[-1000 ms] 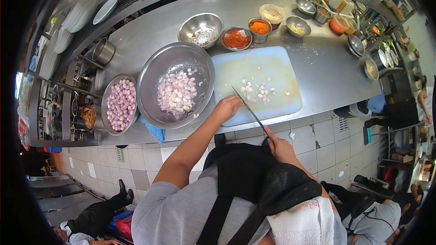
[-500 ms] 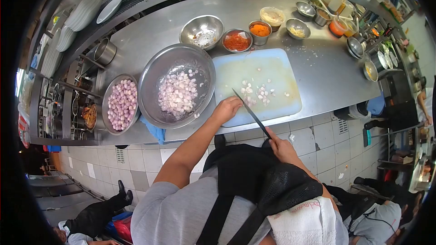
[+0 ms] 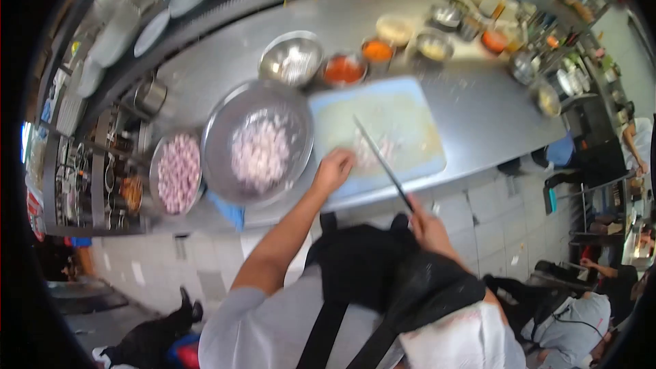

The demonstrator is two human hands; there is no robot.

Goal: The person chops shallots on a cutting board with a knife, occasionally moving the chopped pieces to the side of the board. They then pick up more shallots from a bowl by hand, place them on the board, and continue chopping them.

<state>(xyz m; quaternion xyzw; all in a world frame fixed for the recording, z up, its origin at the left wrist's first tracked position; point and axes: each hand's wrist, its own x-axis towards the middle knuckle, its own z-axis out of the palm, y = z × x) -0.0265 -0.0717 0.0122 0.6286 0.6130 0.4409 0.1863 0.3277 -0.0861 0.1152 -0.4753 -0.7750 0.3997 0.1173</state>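
Observation:
My right hand [image 3: 429, 227] is closed around the handle of a kitchen knife [image 3: 386, 164]. Its long blade slants up and left over the pale cutting board [image 3: 417, 106]. Cut pieces of shallot [image 3: 389, 149] lie on the board beside the blade. Near the board's left front part is my left hand [image 3: 335, 169], fingers bunched together, a short gap from the knife; blur hides what they hold, if anything. Left of the board, a large steel bowl [image 3: 222, 119] contains pale peeled shallots [image 3: 261, 154]. A smaller bowl farther left holds purplish shallots [image 3: 178, 172].
Behind the board stand a steel colander [image 3: 292, 58], a bowl of red food [image 3: 344, 70] and a container of orange food [image 3: 378, 50]. A blue cloth [image 3: 227, 210] hangs at the counter's front edge. A shelf with plates [image 3: 152, 33] overhangs the back left. Other people are at both sides.
The view has shifted and blurred. The gap between my left fingers and the knife blade has widened. My right hand keeps its hold on the knife.

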